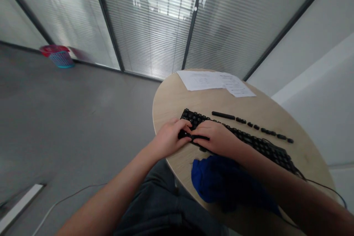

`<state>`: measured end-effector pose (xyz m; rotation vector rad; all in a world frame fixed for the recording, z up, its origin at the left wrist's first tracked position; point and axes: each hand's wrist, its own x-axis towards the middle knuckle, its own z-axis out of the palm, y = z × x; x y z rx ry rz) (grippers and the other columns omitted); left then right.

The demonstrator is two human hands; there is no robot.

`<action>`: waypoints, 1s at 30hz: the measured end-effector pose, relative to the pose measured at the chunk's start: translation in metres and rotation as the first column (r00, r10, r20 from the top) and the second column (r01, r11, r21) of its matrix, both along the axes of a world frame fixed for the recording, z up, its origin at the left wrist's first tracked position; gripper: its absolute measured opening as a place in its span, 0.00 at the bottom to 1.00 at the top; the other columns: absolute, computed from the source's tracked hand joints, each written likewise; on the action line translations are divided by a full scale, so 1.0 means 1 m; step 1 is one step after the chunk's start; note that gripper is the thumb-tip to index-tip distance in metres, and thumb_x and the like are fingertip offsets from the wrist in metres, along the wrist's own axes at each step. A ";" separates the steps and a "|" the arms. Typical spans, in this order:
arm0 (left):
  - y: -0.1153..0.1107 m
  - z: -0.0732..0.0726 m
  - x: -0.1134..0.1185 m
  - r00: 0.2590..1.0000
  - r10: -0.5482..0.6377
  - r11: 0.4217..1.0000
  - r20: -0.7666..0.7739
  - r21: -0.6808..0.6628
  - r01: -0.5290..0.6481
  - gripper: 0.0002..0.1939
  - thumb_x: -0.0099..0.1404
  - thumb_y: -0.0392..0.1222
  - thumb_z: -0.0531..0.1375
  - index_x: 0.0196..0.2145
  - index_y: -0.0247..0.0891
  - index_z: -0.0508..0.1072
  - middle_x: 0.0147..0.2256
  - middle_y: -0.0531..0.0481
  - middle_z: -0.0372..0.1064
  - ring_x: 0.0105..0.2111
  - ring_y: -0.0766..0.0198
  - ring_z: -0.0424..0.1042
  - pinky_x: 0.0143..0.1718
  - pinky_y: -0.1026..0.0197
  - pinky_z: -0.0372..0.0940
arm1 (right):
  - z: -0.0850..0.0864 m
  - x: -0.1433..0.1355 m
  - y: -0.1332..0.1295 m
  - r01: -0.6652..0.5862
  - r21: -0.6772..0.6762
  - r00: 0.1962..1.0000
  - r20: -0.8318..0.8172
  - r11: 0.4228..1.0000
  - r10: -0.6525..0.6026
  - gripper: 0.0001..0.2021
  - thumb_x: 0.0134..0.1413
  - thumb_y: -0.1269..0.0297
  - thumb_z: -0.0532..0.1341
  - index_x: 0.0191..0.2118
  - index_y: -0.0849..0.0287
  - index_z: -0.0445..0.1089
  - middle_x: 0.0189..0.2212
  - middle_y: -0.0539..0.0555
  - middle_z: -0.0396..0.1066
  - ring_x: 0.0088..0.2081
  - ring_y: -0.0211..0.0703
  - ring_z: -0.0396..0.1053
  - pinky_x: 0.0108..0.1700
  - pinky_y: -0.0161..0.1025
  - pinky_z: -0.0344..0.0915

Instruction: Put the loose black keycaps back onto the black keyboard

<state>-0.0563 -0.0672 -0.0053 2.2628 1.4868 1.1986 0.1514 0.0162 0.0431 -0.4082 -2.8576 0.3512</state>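
A person's two bare hands meet at the left end of one black keyboard (265, 147) on a round wooden table (165, 105). The left hand (170, 138) touches the keyboard's corner, thumb and forefinger parted around something black; whether they pinch a loose piece or the keyboard's edge cannot be told. The right hand (217, 136) lies just beside it, fingers held together and stretched toward the left hand, the thumb apart below them with a dark strip showing in the gap; its grip, too, cannot be told.

Beyond the keyboard, one long black key (223, 115) lies at the head of a line of short keys (240, 120), some set too close together to count. Two printed sheets of paper (204, 80) overlap at the table's far edge. One blue cloth (208, 179) lies bunched on the near side, partly under the right forearm, and one cable (322, 183) trails off to the right. One red-and-blue basket (61, 58) stands on the floor by the glass wall.
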 end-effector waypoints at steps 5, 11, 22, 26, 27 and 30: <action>-0.005 -0.001 -0.008 0.998 -0.029 0.999 -0.057 0.029 0.030 0.17 0.59 0.34 0.69 0.45 0.40 0.72 0.42 0.47 0.77 0.44 0.54 0.75 0.45 0.51 0.72 | -0.013 0.001 -0.012 0.006 0.152 0.998 -0.071 0.988 0.004 0.09 0.67 0.66 0.60 0.43 0.59 0.79 0.41 0.57 0.77 0.43 0.45 0.73 0.48 0.43 0.71; -0.007 -0.015 -0.022 0.999 -0.013 0.995 -0.050 0.094 0.018 0.10 0.63 0.35 0.67 0.43 0.40 0.78 0.47 0.45 0.79 0.47 0.55 0.77 0.51 0.49 0.72 | -0.022 0.003 -0.027 0.134 0.175 0.984 -0.139 0.975 -0.111 0.10 0.66 0.68 0.59 0.44 0.61 0.79 0.41 0.58 0.77 0.42 0.44 0.74 0.49 0.43 0.73; -0.005 -0.015 -0.021 1.000 -0.014 0.997 -0.001 0.071 0.014 0.08 0.62 0.36 0.67 0.41 0.38 0.80 0.46 0.46 0.79 0.44 0.56 0.77 0.48 0.51 0.72 | -0.013 -0.004 -0.039 0.152 0.283 0.988 -0.082 0.947 -0.134 0.09 0.66 0.72 0.60 0.39 0.64 0.79 0.38 0.57 0.74 0.41 0.43 0.68 0.46 0.41 0.70; -0.004 -0.017 -0.022 1.000 -0.021 0.997 -0.001 0.068 0.021 0.08 0.62 0.36 0.66 0.41 0.39 0.80 0.46 0.46 0.79 0.46 0.56 0.76 0.49 0.52 0.72 | -0.007 0.000 -0.042 0.172 0.260 0.984 0.004 0.950 -0.179 0.11 0.66 0.68 0.60 0.47 0.63 0.78 0.40 0.58 0.72 0.43 0.45 0.67 0.48 0.45 0.68; -0.005 -0.017 -0.022 1.000 -0.023 0.997 -0.005 0.070 0.023 0.08 0.63 0.36 0.66 0.41 0.39 0.80 0.46 0.47 0.79 0.46 0.56 0.76 0.49 0.52 0.72 | -0.006 0.003 -0.043 0.177 0.250 0.982 0.017 0.952 -0.187 0.12 0.65 0.67 0.60 0.49 0.62 0.78 0.40 0.58 0.72 0.43 0.45 0.66 0.48 0.45 0.68; -0.006 -0.015 -0.023 0.999 -0.016 0.993 -0.027 0.113 0.019 0.10 0.64 0.38 0.65 0.44 0.38 0.79 0.47 0.45 0.77 0.47 0.55 0.75 0.49 0.52 0.71 | 0.001 0.016 -0.044 0.191 0.250 0.981 -0.012 0.949 -0.195 0.15 0.66 0.66 0.59 0.55 0.62 0.75 0.43 0.59 0.71 0.46 0.47 0.67 0.50 0.46 0.67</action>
